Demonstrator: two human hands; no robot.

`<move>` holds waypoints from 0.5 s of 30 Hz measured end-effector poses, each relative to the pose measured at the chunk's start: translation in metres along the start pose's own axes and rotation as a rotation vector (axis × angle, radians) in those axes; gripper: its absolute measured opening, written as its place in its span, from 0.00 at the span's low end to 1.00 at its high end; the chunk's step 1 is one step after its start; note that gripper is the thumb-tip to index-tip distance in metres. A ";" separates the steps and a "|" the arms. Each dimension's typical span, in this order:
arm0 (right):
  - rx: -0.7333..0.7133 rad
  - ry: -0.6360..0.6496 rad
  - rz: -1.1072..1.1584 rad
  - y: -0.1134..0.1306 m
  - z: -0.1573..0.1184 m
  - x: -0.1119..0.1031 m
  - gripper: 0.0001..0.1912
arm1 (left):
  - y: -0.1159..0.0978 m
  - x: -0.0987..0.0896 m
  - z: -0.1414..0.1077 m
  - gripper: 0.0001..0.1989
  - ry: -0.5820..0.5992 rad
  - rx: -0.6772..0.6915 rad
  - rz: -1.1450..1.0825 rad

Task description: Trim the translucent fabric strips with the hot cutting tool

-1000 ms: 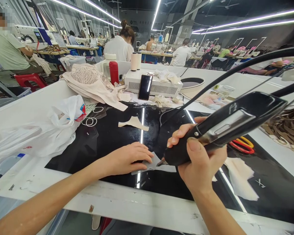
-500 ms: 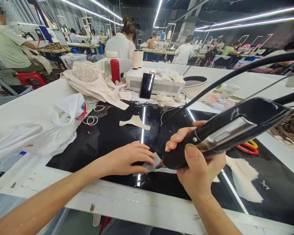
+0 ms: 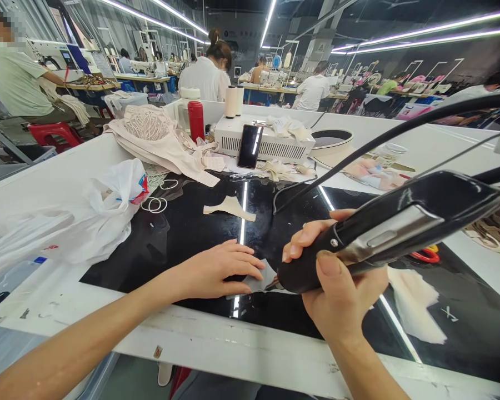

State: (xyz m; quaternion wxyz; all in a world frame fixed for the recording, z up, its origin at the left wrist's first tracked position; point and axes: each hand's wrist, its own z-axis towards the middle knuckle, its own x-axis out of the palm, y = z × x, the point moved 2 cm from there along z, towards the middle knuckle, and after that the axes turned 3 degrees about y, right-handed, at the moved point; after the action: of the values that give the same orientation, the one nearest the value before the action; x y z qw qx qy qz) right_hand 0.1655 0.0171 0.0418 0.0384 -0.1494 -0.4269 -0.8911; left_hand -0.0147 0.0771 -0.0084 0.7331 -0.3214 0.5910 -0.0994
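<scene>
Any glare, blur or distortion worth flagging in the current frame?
Head view: white streaks, probably reflections of the ceiling lights, cross the glossy black mat; head view: the black tool in the right hand carries highlights; head view: far background looks soft, and outer edges seem stretched.

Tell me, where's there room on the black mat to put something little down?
The black mat looks mostly bare between the white bag, the cream piece and the left hand. There's another patch right of the pale cloth, beside thin white strands. It's crowded behind the mat, with garments, phone and white box.
</scene>
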 end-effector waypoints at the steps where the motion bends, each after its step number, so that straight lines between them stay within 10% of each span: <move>1: -0.001 0.001 0.002 0.000 0.000 0.000 0.20 | 0.000 0.000 0.000 0.13 0.005 -0.003 0.002; 15: -0.006 0.003 0.007 0.001 0.000 0.000 0.19 | -0.001 0.002 -0.003 0.13 -0.017 0.052 0.094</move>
State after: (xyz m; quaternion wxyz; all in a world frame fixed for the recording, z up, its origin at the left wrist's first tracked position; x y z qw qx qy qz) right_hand 0.1651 0.0164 0.0422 0.0416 -0.1496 -0.4235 -0.8925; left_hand -0.0167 0.0745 -0.0094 0.7500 -0.2748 0.5966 -0.0775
